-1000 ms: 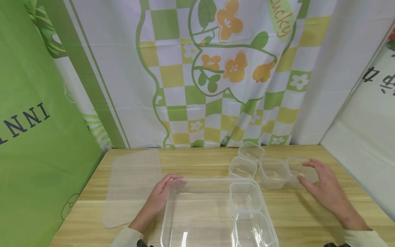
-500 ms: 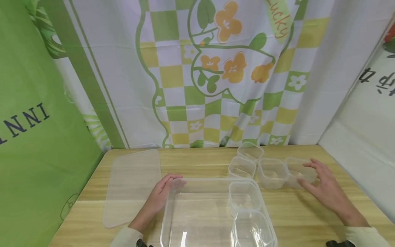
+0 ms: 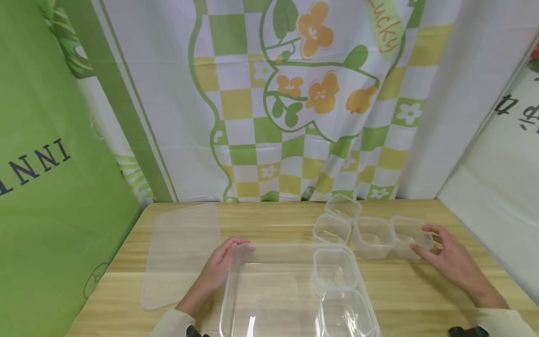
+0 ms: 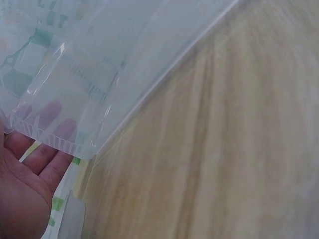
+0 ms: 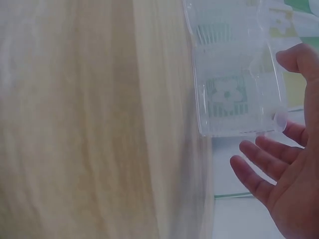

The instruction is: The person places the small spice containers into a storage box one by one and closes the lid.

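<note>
In the head view a large clear plastic box stands at the front middle of the table. My left hand grips its far left corner, and the left wrist view shows fingers behind the clear wall. Two small clear containers sit inside the box along its right side. My right hand is at the right end of a row of small containers. Its thumb and fingers are spread about the rightmost small container; whether they touch it I cannot tell.
Beside that container stands another small container, with two more behind the box. A flat translucent lid lies on the left of the wooden table. A patterned curtain hangs behind the table's far edge.
My right hand has shifted slightly right and lower, around the right side of the rightmost small container. The left hand and the large box have stayed in place.
</note>
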Demonstrator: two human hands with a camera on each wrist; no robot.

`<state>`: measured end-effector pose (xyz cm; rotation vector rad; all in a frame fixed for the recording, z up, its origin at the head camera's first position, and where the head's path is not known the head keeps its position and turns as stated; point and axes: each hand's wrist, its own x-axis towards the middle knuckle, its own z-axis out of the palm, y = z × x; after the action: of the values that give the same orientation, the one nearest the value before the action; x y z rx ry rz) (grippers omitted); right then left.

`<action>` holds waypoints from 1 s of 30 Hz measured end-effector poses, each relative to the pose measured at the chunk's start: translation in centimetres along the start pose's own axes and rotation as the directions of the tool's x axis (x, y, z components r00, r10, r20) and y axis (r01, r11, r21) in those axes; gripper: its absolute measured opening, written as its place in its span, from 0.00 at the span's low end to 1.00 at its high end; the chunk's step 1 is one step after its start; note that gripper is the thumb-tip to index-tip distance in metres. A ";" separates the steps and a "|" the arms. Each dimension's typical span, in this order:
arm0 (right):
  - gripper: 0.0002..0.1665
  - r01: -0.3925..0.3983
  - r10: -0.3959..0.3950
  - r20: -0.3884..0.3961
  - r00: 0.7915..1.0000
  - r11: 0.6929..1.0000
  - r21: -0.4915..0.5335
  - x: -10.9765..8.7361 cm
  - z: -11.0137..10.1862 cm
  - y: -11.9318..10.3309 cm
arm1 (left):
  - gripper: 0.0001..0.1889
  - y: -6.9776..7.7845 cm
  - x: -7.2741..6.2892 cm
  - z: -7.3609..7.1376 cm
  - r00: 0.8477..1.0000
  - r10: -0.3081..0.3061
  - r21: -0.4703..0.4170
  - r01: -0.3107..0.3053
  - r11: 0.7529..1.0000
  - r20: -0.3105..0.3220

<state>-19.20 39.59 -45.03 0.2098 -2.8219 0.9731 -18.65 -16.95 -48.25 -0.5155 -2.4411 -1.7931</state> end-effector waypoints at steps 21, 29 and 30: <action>0.37 0.020 -0.022 -0.038 0.999 0.998 -0.057 0.1 -0.5 0.7 | 0.18 0.3 -0.3 0.0 0.999 0.039 0.015 -0.040 0.999 0.021; 0.35 0.019 -0.023 -0.061 0.998 0.998 -0.063 -0.2 -0.5 1.1 | 0.18 0.2 -0.1 0.0 0.999 0.035 0.013 -0.036 0.999 0.030; 0.35 0.019 -0.022 -0.059 0.998 0.998 -0.059 -0.2 -0.5 1.1 | 0.18 0.2 -0.1 0.0 0.999 0.036 0.014 -0.036 0.999 0.030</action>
<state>-19.17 40.81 -45.33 0.1987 -2.7838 0.8763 -18.46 -16.93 -48.06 -0.5852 -2.4459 -1.7661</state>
